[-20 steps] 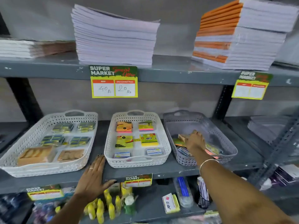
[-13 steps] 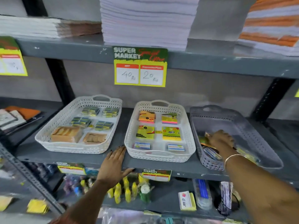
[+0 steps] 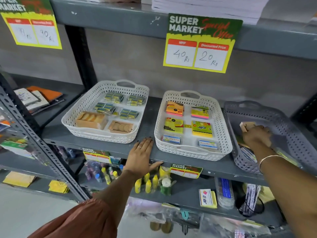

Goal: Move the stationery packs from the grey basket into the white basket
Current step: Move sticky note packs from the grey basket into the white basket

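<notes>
The grey basket [image 3: 253, 107] stands at the right end of the middle shelf with a few packs left in its near end. My right hand [image 3: 257, 137] is inside it, fingers closed around a tan pack [image 3: 247, 126] that sticks out above my knuckles. The middle white basket [image 3: 221, 121] holds sticky-note packs in orange, pink and yellow, plus two small blue-labelled boxes. The left white basket [image 3: 82, 107] holds small yellow-blue packs and two tan packs. My left hand [image 3: 142, 156] lies flat, fingers spread, on the shelf edge between the two white baskets.
A "Super Market" price card [image 3: 200, 43] hangs from the upper shelf above the middle basket, another card [image 3: 32, 23] at far left. The lower shelf holds yellow bottles [image 3: 147, 184], a yellow box [image 3: 207, 198] and pen packs. Notebooks [image 3: 39, 98] lie on the left rack.
My view has swung left and closer to the shelf. My right hand has closed on a tan pack and raised it a little in the grey basket. My left hand stays on the shelf edge.
</notes>
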